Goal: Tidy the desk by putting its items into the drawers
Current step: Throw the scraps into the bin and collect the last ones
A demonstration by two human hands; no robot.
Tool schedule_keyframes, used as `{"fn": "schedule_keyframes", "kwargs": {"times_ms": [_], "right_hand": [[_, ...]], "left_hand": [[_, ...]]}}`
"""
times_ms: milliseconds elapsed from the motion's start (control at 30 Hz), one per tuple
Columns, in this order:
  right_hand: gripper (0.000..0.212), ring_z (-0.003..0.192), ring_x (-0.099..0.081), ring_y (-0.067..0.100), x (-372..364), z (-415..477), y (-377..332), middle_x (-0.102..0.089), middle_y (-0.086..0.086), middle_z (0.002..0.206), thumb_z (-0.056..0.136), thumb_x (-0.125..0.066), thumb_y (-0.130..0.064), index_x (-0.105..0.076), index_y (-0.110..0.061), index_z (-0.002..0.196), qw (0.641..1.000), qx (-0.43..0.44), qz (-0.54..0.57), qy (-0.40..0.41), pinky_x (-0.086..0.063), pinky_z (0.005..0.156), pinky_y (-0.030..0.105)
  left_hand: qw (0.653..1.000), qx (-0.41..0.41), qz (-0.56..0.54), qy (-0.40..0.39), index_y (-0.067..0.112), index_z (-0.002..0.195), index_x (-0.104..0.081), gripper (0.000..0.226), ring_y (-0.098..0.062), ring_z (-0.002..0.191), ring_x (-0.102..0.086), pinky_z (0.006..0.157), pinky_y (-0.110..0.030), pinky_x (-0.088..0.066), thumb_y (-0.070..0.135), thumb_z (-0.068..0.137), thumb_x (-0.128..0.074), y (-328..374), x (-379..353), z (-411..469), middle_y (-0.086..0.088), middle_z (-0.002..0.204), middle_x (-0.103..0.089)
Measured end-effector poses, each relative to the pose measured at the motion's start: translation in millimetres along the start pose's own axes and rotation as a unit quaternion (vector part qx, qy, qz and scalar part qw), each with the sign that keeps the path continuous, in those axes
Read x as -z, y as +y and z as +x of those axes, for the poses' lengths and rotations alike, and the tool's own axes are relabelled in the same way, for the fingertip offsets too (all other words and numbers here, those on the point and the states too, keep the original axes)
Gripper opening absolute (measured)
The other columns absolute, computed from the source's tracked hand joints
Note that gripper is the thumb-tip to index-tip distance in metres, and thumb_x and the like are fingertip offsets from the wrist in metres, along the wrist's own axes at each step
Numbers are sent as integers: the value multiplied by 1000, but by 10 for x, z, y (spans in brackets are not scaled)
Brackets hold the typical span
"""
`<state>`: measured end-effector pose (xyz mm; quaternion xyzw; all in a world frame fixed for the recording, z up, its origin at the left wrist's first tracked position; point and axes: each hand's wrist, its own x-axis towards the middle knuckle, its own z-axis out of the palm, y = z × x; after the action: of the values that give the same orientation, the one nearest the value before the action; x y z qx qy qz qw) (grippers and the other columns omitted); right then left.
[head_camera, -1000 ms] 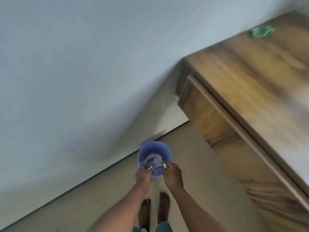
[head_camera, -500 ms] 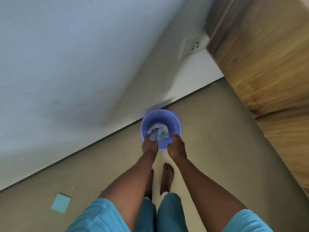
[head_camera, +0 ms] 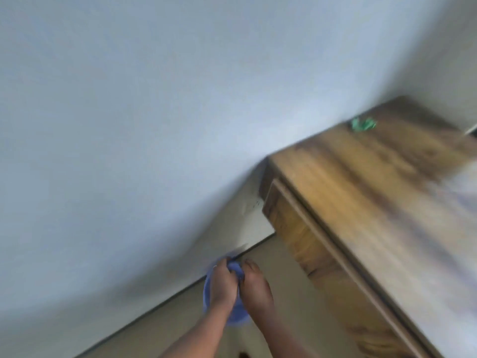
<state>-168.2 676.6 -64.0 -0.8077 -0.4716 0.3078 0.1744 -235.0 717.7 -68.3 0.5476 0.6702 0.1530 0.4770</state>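
Note:
The frame is blurred by motion. My left hand [head_camera: 221, 286] and my right hand [head_camera: 256, 285] are side by side over a purple plastic bin [head_camera: 238, 316] that stands on the floor by the wall. Both hands have curled fingers; the blur hides whether they hold anything. The bin's contents are covered by my hands. To the right stands the wooden desk [head_camera: 366, 192], with a crumpled green item [head_camera: 362, 124] lying near its far corner. The desk's drawer front [head_camera: 296, 228] faces me below the top.
A pale wall fills the left and upper part of the view, meeting the beige floor [head_camera: 284, 280] at a dark skirting line. A wall socket [head_camera: 255, 204] sits low beside the desk. A white object [head_camera: 471, 129] shows at the desk's far right edge.
The view has swung up and right, so the desk top and green item are back in sight. My hands have risen a little above the bin; the scraps seen in it are now hidden.

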Motion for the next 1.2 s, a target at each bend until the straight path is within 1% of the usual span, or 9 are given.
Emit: {"fn": "schedule_keyframes", "kwargs": {"times_ms": [133,200,300,433,500,633,800,967,1200], "right_hand": [[28,75,-67,12,875,108,-369,-69,-6,90,76,-43,-20,-70,-19,87,970,128,-60,197,-48,60,19],[26,70,-65,13,1296,168,-473,-67,-6,85,75,-45,-20,-70,-18,84,946,177,-73,262,-48,58,20],[24,59,-62,18,1964,282,-449,-66,-2,79,72,-45,-21,-68,-15,75,927,164,-101,322,-47,51,25],[17,59,-65,21,2701,560,-181,-68,3,81,66,-61,-1,-71,-12,74,932,105,-125,324,-52,49,27],[25,70,-67,25,3039,806,21,-68,7,95,66,-70,7,-71,-9,85,942,74,-123,304,-55,55,30],[41,114,-51,33,3574,1301,310,-45,11,134,87,-42,1,-55,-11,124,953,12,-87,290,-48,90,39],[46,134,-28,33,3889,1846,531,-24,10,148,93,-42,-12,-40,-23,137,968,13,-137,210,-34,107,38],[36,123,-40,29,3913,2030,632,-37,9,136,97,-41,-17,-46,-23,132,978,32,-121,166,-40,100,36],[24,108,-53,24,3749,1872,637,-45,6,122,96,-45,-15,-58,-18,116,975,59,-71,202,-46,85,29]], "left_hand": [[991,-134,25,-1,10,103,-69,23,-29,102,-65,84,-29,-46,5,89,-52,1035,245,-38,-14,106,-72],[980,-194,43,-5,11,97,-69,19,-29,97,-65,77,-27,-45,9,90,-51,1524,283,-43,-11,100,-71],[960,-274,50,3,6,103,-69,22,-23,103,-63,84,-21,-41,5,90,-51,2210,190,-69,-10,108,-69],[939,-333,83,4,10,119,-62,29,-17,112,-60,90,-17,-43,8,94,-48,2956,-157,-52,-5,120,-64],[931,-348,106,-6,14,128,-54,33,-15,117,-57,91,-17,-45,13,95,-48,3300,-410,23,-3,129,-58],[939,-303,154,-44,14,139,-40,47,-19,131,-44,107,-25,-37,10,93,-48,3843,-851,263,-6,143,-45],[943,-270,180,-69,11,144,-32,50,-23,138,-36,111,-27,-29,12,96,-44,4164,-1196,471,-12,145,-41],[949,-253,175,-65,14,145,-34,51,-22,137,-38,111,-26,-29,6,95,-40,4260,-1376,549,-10,146,-42],[960,-229,153,-53,16,141,-42,48,-19,131,-47,107,-27,-38,9,94,-44,4155,-1294,416,-6,141,-50]]}}
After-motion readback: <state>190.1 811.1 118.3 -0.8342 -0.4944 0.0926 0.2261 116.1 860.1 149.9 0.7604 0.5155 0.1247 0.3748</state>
